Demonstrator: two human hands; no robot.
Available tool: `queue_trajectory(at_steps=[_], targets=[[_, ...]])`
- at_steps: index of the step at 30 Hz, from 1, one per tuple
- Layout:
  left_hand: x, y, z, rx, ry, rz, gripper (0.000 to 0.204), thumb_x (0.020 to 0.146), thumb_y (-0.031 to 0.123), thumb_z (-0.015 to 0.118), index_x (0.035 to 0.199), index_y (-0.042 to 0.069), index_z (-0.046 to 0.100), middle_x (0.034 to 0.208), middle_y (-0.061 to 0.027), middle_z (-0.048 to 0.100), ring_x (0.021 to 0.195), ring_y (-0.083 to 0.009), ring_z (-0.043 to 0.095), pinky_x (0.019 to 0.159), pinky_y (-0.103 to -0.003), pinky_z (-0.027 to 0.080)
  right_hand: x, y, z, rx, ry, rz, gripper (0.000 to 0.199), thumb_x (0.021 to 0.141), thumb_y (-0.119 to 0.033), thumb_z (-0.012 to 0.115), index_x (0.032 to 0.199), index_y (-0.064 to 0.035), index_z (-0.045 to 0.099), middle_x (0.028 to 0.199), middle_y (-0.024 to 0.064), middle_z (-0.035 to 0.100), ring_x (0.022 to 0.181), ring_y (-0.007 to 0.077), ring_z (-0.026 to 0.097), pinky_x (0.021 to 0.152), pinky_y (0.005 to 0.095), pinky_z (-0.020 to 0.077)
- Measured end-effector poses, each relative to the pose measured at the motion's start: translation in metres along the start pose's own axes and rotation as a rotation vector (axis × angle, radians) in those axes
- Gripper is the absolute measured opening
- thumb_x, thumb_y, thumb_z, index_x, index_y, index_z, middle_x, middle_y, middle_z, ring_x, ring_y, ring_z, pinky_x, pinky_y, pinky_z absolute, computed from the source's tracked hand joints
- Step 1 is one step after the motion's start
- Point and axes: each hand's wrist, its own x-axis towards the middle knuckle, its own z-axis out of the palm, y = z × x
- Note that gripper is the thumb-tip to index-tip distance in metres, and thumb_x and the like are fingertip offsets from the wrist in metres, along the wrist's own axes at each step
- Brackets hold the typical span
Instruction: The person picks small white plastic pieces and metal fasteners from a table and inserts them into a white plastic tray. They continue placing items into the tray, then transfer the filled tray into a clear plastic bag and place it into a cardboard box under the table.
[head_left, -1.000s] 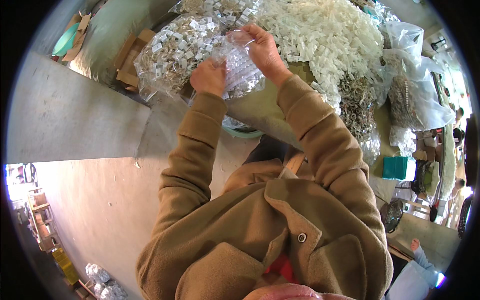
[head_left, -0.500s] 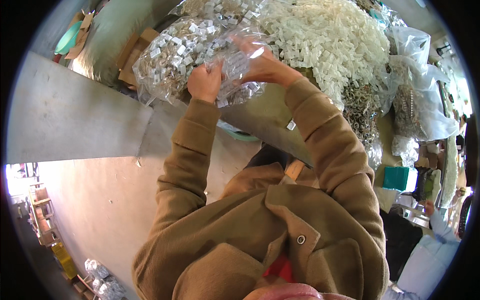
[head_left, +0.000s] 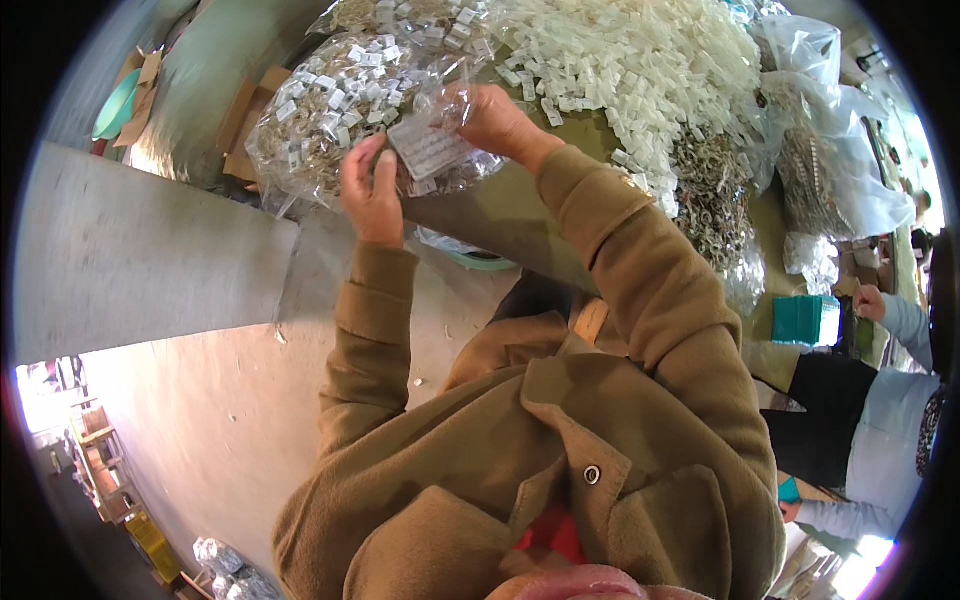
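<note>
A clear plastic bag (head_left: pixel 462 92) is pinched by my right hand (head_left: pixel 500 122), whose fingers are partly hidden by the film. Below it shows a whitish card with printed lines (head_left: pixel 430 147), seemingly in or under the film. My left hand (head_left: pixel 372 195) is beside the card's left edge, its thumb and fingers apart and nothing gripped between them. Just beyond it lies a large clear bag of small white-tagged pieces (head_left: pixel 320 100). A heap of pale translucent tags (head_left: pixel 640 70) spreads across the table to the right of my right hand.
Dark metallic small parts (head_left: pixel 708 190) are piled below the pale tags. Filled plastic bags (head_left: pixel 825 180) and a teal box (head_left: pixel 800 320) stand at the right. A co-worker in light-blue sleeves (head_left: pixel 905 320) is at the far right. Cardboard boxes (head_left: pixel 245 120) sit at the left.
My left hand has moved slightly left and down, and its fingers have spread. My right hand has drawn back a little, and the card now shows. A co-worker's hand has come into view.
</note>
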Motion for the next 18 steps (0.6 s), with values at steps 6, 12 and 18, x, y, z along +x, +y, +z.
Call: queue_trajectory(at_steps=[6,12,18], targets=[[-0.025,0.006,-0.003,-0.108,0.17,-0.106,0.047,0.096,0.013,0.06,0.138,0.0,0.041,0.146,-0.0154,0.042,0.136,-0.022,0.04,0.112,-0.035,0.031,-0.015,-0.018,-0.045,-0.067,0.128,0.211,0.037,0.085,-0.018,0.074,0.118,-0.0037,0.064,0.102,0.0164,0.07,0.089,0.0291,0.07,0.079,0.0355,0.0544],[-0.068,0.038,0.072,-0.897,-0.201,-0.842,0.066,0.095,0.041,0.062,0.148,0.013,0.032,0.148,-0.0115,0.041,0.14,-0.0266,0.036,0.115,-0.048,0.028,-0.07,-0.065,-0.141,0.02,0.432,0.15,0.027,0.085,-0.013,0.07,0.11,-0.0021,0.067,0.093,0.0191,0.069,0.079,0.031,0.068,0.073,0.0367,0.0528],[-0.13,0.089,0.174,-1.143,-0.91,-0.77,0.07,0.093,0.055,0.056,0.148,0.017,0.034,0.148,-0.0035,0.042,0.137,-0.0272,0.038,0.113,-0.05,0.031,-0.162,-0.135,-0.199,-0.482,0.642,0.196,0.025,0.085,-0.017,0.068,0.104,-0.0003,0.066,0.09,0.0204,0.067,0.078,0.0389,0.063,0.069,0.0398,0.0514]])
